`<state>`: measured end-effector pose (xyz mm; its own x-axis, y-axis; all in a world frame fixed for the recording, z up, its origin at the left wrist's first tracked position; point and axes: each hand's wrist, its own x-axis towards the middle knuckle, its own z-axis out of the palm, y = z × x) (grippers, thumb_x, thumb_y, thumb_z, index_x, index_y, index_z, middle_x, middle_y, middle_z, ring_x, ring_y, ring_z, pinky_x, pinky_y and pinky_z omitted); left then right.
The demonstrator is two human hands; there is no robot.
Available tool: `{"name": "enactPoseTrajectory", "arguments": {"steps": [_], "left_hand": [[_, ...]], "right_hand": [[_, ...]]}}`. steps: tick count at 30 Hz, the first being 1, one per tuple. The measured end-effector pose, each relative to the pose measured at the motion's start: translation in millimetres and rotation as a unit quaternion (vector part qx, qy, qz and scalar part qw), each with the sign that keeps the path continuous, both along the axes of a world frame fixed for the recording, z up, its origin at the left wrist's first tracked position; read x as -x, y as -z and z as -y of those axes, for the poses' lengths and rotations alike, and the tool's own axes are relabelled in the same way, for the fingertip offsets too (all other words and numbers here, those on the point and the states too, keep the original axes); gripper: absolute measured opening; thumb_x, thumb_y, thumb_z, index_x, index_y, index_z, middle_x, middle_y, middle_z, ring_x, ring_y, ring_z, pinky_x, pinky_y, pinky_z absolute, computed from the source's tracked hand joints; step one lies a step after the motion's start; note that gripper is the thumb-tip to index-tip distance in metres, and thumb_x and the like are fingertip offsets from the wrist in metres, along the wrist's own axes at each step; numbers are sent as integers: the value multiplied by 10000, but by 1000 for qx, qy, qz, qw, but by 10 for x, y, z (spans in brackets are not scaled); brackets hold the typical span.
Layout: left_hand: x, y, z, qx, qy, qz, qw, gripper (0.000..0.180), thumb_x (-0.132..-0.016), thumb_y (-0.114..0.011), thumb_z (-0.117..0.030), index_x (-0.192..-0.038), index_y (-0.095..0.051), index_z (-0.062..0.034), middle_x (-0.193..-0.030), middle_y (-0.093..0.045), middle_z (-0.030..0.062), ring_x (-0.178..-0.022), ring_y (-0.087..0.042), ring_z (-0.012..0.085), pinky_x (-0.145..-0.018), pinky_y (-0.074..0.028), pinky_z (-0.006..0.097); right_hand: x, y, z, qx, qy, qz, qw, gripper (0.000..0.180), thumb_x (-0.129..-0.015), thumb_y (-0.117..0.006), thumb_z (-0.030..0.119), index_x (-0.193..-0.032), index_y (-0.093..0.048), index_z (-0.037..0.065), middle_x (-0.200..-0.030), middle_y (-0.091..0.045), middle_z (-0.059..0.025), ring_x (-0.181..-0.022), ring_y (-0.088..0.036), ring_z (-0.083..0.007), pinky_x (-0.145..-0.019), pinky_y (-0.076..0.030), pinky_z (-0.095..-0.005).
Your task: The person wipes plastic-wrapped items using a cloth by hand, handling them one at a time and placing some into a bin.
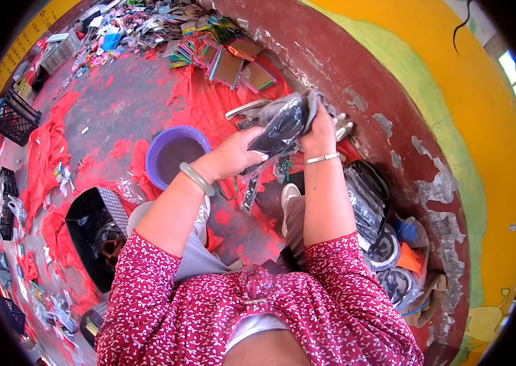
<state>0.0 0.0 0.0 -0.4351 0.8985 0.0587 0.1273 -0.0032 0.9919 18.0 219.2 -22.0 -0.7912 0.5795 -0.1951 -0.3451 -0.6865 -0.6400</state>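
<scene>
Held up in mid-air, pinching the near end of the glossy black package (282,127) with the left fingers (253,158), closed down snugly. And over at the far end, bunching the grey cloth (314,100) against the wrapping with the right fingers (322,122), curled in, partly hidden, so impossible to tell how hard.

Watch that shiny plastic! Could skid out of the left fingers, being so slick and caught at one end only, should too strong a tug come through the cloth. Could wrinkle or split as well, if rubbed roughly where loose. Just below the left fingers, spot the dangling dark plastic strip (250,192): liable to snag.

Off to the left of those fingers, see the purple basin (150,160), apparently filled with murky liquid: risking a soaking after a leftward slip. Straight down instead, likely to pick up dirt from the red-strewn floor (239,229) beside the white shoe (290,195).
</scene>
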Motion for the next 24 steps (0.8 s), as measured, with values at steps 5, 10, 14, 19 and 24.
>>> {"name": "enactPoseTrajectory", "arguments": {"steps": [5,10,14,19,24], "left_hand": [[-27,-140,201,-54,-62,155,985,410,-773,-584,-77,-1161,-464,-25,-850,-566,26,-685,-556,90,-596,-465,216],[159,-117,258,-190,-151,286,927,366,-766,-607,-44,-1110,-483,-39,-852,-575,49,-698,-573,123,-618,-488,250],[198,-99,204,-208,-173,315,910,353,-776,-590,-22,-1111,-480,-35,-859,-577,55,-711,-576,138,-639,-493,268],[193,-79,220,-194,-168,314,914,346,-778,-585,-11,-1107,-480,-35,-876,-572,59,-730,-576,150,-650,-493,282],[156,-11,176,-175,-148,315,921,303,-796,-564,-28,-1086,-480,-42,-867,-569,56,-728,-575,153,-643,-489,286]], "right_hand": [[-335,-347,-235,21,-42,-148,988,323,-926,-403,292,-1089,-554,58,-1106,-582,-122,-1075,-519,-302,-953,-377,-485],[-554,-522,-215,-188,-184,-148,953,423,-880,-489,85,-1289,-386,53,-1245,-502,-104,-1175,-453,-288,-974,-361,-463],[-440,-259,-259,-722,78,146,672,268,-819,-577,38,-1086,-589,41,-1009,-621,-20,-904,-570,-126,-742,-476,-280],[-414,-476,-145,-508,43,166,844,249,-800,-596,188,-975,-638,16,-760,-654,-121,-737,-612,-171,-693,-462,-311],[-362,-453,-97,-636,120,277,710,302,-846,-541,278,-1031,-616,52,-917,-640,-177,-848,-611,-296,-753,-454,-354]]}}
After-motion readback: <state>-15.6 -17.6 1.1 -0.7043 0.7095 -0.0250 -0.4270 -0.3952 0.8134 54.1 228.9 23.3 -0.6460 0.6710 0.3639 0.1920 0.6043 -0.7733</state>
